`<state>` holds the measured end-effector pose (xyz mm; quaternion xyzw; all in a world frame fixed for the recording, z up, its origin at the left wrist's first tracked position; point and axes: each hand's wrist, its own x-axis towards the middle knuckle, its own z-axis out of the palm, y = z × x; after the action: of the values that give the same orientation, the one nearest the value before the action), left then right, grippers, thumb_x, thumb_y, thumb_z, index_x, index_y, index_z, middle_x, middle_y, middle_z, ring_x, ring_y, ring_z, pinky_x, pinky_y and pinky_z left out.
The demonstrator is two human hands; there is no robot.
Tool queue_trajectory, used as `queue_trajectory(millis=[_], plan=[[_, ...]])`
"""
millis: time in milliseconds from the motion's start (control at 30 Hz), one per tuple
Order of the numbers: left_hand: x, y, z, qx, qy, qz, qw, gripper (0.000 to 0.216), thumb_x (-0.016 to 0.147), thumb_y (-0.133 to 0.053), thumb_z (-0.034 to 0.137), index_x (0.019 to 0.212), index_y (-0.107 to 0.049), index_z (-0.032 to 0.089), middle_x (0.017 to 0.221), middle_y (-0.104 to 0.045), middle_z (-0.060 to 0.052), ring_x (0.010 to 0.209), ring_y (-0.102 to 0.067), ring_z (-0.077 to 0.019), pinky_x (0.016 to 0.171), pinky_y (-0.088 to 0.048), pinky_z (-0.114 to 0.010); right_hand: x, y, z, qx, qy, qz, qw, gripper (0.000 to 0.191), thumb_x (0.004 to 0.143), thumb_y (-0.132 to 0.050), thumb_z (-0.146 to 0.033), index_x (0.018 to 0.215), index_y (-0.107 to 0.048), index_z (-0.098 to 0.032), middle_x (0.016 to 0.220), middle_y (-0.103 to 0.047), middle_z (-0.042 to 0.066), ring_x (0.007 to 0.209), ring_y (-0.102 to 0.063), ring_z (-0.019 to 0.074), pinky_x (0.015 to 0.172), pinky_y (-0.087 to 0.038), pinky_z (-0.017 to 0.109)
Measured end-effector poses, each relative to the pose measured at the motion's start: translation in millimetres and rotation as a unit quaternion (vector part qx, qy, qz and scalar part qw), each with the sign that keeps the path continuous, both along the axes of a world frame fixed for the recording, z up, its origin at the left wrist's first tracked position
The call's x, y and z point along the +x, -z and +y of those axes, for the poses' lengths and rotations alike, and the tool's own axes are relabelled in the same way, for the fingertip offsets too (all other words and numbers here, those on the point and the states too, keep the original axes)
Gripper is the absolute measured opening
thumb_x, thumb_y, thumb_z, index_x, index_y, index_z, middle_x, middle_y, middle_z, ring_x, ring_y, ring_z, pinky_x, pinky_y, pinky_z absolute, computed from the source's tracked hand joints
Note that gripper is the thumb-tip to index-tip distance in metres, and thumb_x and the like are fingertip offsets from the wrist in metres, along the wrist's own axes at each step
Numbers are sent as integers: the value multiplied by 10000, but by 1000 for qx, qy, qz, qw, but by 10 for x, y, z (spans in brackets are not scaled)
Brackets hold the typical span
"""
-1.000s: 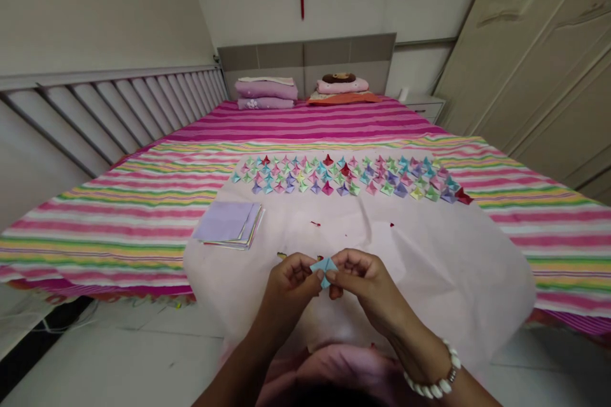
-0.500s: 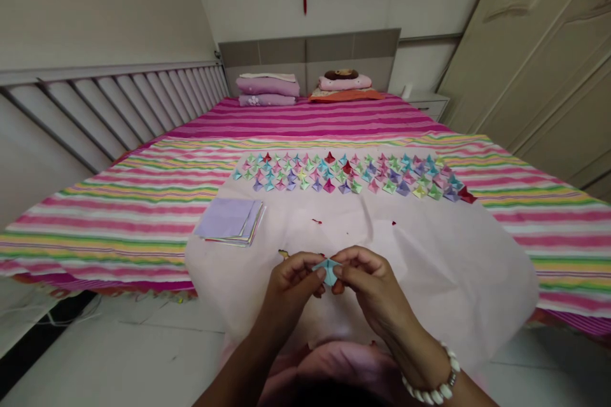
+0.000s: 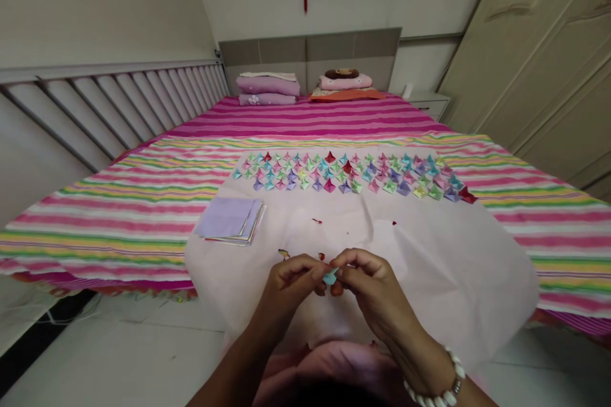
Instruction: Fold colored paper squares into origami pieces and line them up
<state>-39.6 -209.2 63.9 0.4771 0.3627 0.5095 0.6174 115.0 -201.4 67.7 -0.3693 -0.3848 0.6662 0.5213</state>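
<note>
A small light-blue folded paper (image 3: 330,276) is pinched between my two hands, low in the middle of the view. My left hand (image 3: 296,283) grips its left side with thumb and fingers. At its right side, my right hand (image 3: 365,280) does the same; a white beaded bracelet circles that wrist. Fingers cover much of the paper, so its exact folds are hidden. Beyond the hands, several rows of small folded paper pieces (image 3: 329,185) in many colours lie on the pale pink sheet (image 3: 453,254). A stack of square paper (image 3: 229,219), lilac on top, lies to the left.
The pale sheet lies over a bed with a striped cover (image 3: 119,210). Folded purple bedding (image 3: 268,86) and another pile (image 3: 346,82) stand at the headboard (image 3: 353,44). A slatted rail (image 3: 119,95) runs along the left, a wardrobe (image 3: 539,57) along the right.
The light-blue paper has turned and shows less of its surface now, more covered by the fingers. Both hands keep hold of it and have shifted only slightly.
</note>
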Motion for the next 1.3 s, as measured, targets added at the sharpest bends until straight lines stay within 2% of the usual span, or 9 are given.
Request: queue_trajectory(millis=[200, 367, 467, 633, 767, 867, 1033, 1167, 1300], plan=[[33, -103, -23, -7, -18, 23, 1000, 60, 716, -753, 201, 741, -708, 170, 673, -684, 0, 646, -612, -107, 619, -477, -217, 43, -2, -16, 40, -27, 9, 999, 84, 715, -704, -235, 759, -716, -164, 573, -682, 15, 566, -621, 128, 608, -474, 252], [18, -76, -27, -26, -37, 34, 998, 230, 697, -771, 206, 905, -674, 186, 767, -680, 6, 688, -639, -109, 640, -500, -218, 68, 8, -7, 37, -23, -21, 999, 268, 658, -815, -243, 888, -689, -188, 591, -686, -7, 538, -634, 119, 565, -485, 228], [12, -73, -23, -45, -38, 28, 998, 330, 670, -793, 213, 969, -656, 188, 819, -689, -5, 756, -655, -126, 683, -508, -228, 70, -20, -15, 61, -11, -39, 997, 266, 667, -816, -247, 892, -684, -194, 651, -679, -17, 536, -630, 97, 543, -481, 203], [16, -110, -22, -61, -3, 62, 996, 185, 699, -763, 261, 837, -707, 151, 686, -687, -17, 670, -624, -129, 652, -488, -244, 68, -87, -55, 115, 3, -64, 991, 285, 704, -792, -249, 958, -668, -220, 654, -639, -40, 559, -623, 91, 540, -481, 191], [0, -147, -29, -13, -13, 110, 994, 141, 757, -700, 273, 697, -723, 148, 620, -632, -9, 623, -555, -113, 604, -443, -228, 66, -88, -63, 127, 0, -74, 989, 281, 718, -781, -273, 966, -658, -223, 649, -635, -39, 565, -635, 108, 553, -494, 215], [-19, -174, -40, 26, -17, 122, 992, 132, 766, -692, 248, 676, -715, 155, 649, -637, -10, 659, -560, -118, 630, -445, -227, 76, -64, -44, 119, -8, -86, 989, 329, 716, -779, -298, 1010, -651, -224, 678, -644, -28, 583, -633, 120, 564, -490, 236], [-29, -189, -59, 37, -2, 142, 989, 145, 803, -660, 283, 738, -710, 164, 691, -647, -10, 675, -573, -122, 647, -445, -230, 109, -63, -22, 129, -40, -149, 980, 193, 732, -756, -343, 816, -688, -183, 664, -642, 1, 618, -585, 126, 580, -445, 247], [-20, -154, -61, 69, -38, 204, 976, 179, 788, -680, 309, 686, -699, 164, 662, -633, -11, 656, -546, -127, 625, -413, -233, 115, -98, -32, 158, -41, -197, 967, 188, 769, -716, -359, 723, -677, -180, 626, -611, -6, 582, -521, 116, 552, -400, 246], [-18, -120, -37, 61, -34, 207, 976, 244, 829, -612, 311, 641, -685, 172, 612, -616, -6, 631, -541, -129, 618, -413, -239, 109, -86, -6, 113, -63, -178, 975, 225, 736, -738, -395, 716, -678, -178, 608, -636, 3, 558, -542, 126, 544, -411, 259]])
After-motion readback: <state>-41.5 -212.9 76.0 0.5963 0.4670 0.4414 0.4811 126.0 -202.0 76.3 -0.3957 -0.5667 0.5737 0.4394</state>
